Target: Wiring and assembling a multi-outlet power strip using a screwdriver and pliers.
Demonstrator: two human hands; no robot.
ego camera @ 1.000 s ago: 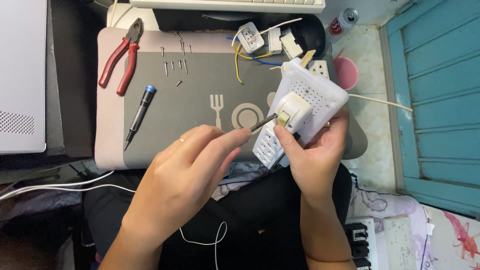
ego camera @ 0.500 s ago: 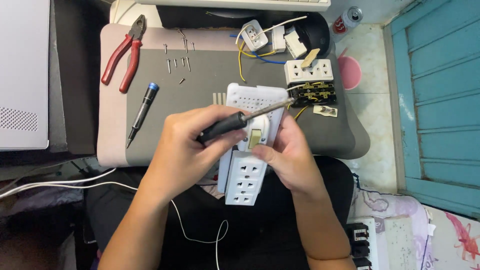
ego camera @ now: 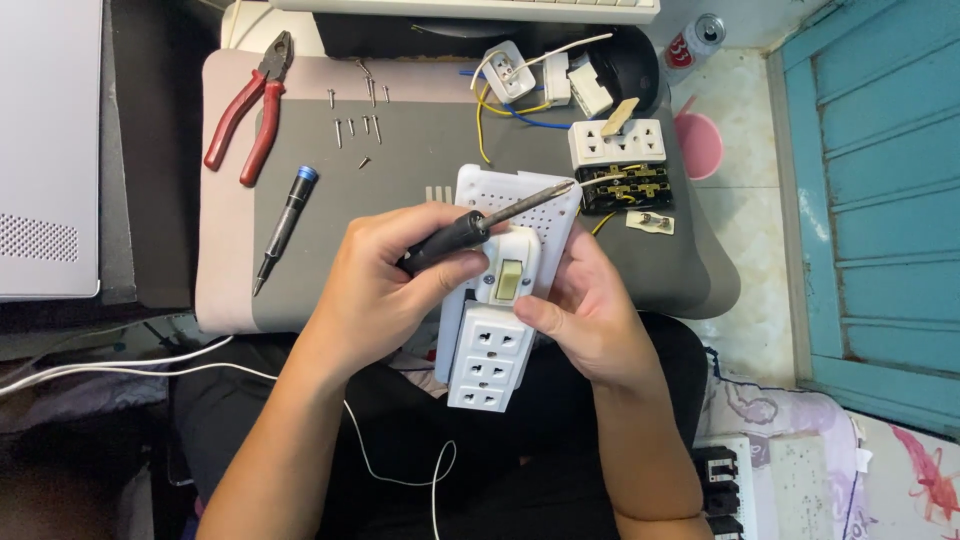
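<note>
My left hand (ego camera: 385,280) grips a black-handled screwdriver (ego camera: 470,232), its metal shaft lying across the top of a white power strip (ego camera: 505,290). My right hand (ego camera: 590,310) holds that strip from the right, thumb just below its yellowish switch. The strip is upright over my lap, with a socket block at its lower end. Both hands sit at the near edge of a grey and pink mat (ego camera: 420,150).
On the mat lie red-handled pliers (ego camera: 250,110), a blue-tipped pen screwdriver (ego camera: 285,225), several loose screws (ego camera: 358,125), a white socket module with black contacts (ego camera: 620,165) and wired white parts (ego camera: 520,75). A pink cup (ego camera: 700,145) and a can (ego camera: 695,40) stand at the right.
The power strip has turned from tilted face-away to upright with its switch and sockets facing me. My left hand's screwdriver has gone from poking the strip to lying across its top.
</note>
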